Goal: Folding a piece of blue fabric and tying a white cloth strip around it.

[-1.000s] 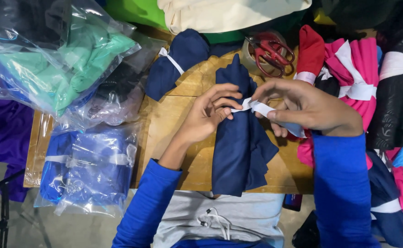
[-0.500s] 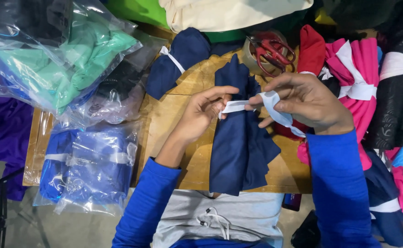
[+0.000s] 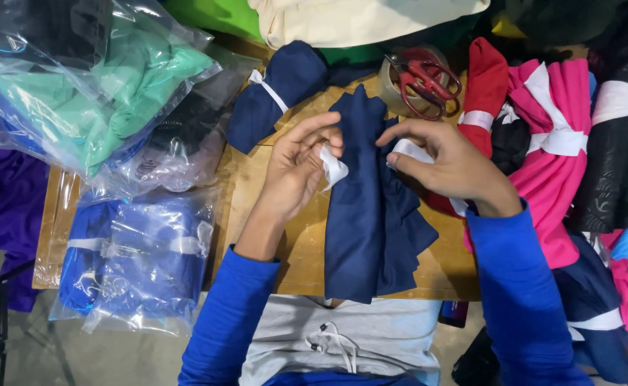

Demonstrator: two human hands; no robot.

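Head view: hands now drawn apart versus earlier, left hand and right hand each pinching a white strip end over navy folded cloth. Cloth lying on wooden table, amid bagged garments and red scissors.

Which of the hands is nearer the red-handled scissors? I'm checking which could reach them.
Right. The right hand sits just below the red-handled scissors, slightly to their right. The left hand is farther, down and to the left, across the folded navy cloth.
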